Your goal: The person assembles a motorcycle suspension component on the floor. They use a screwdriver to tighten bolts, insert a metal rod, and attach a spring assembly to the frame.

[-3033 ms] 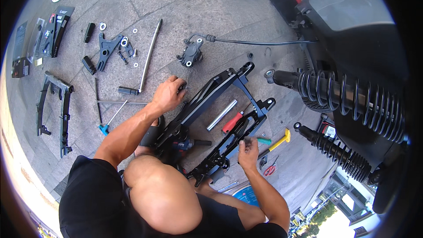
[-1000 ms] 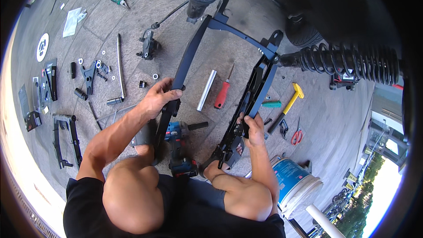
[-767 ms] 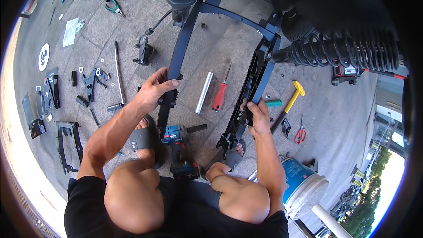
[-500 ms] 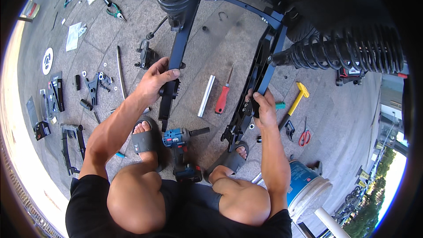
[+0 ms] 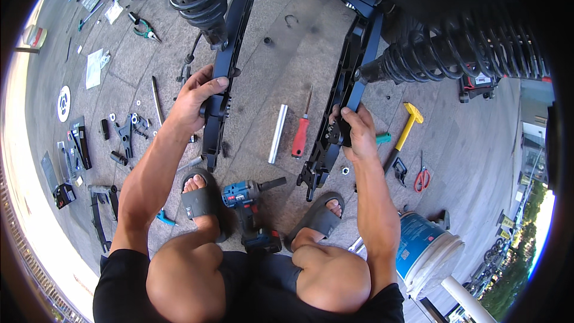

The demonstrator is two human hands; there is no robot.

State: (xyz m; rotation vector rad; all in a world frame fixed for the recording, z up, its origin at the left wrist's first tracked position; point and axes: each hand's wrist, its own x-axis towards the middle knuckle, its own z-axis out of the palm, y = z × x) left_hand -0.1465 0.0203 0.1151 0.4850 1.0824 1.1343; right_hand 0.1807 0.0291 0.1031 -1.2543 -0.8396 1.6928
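A black two-armed swingarm (image 5: 354, 93), with coil-spring shock absorbers beside it, hangs above the paving. My left hand (image 5: 194, 98) is closed round its left arm, thumb on top, near the lower end. My right hand (image 5: 360, 133) grips the right arm near its end bracket, thumb on the top face and fingers partly hidden behind. The left coil shock (image 5: 194, 0) meets the left arm above my hand. A right coil shock (image 5: 460, 63) reaches in from the right. Between the arms, a silver metal tube (image 5: 278, 134) and a red-handled screwdriver (image 5: 301, 136) lie on the ground.
A blue cordless impact wrench (image 5: 245, 197) lies between my feet. Right of me are a yellow hammer (image 5: 409, 121), red-handled scissors (image 5: 422, 180) and a blue-and-white bucket (image 5: 418, 242). Brackets, nuts, green-handled pliers (image 5: 143, 29) and a white disc (image 5: 64, 104) lie to the left.
The swingarm's left arm and its shock have shifted left with my left hand. The right arm has moved slightly left and down in view. Both hands keep their hold; the view has shifted a little.
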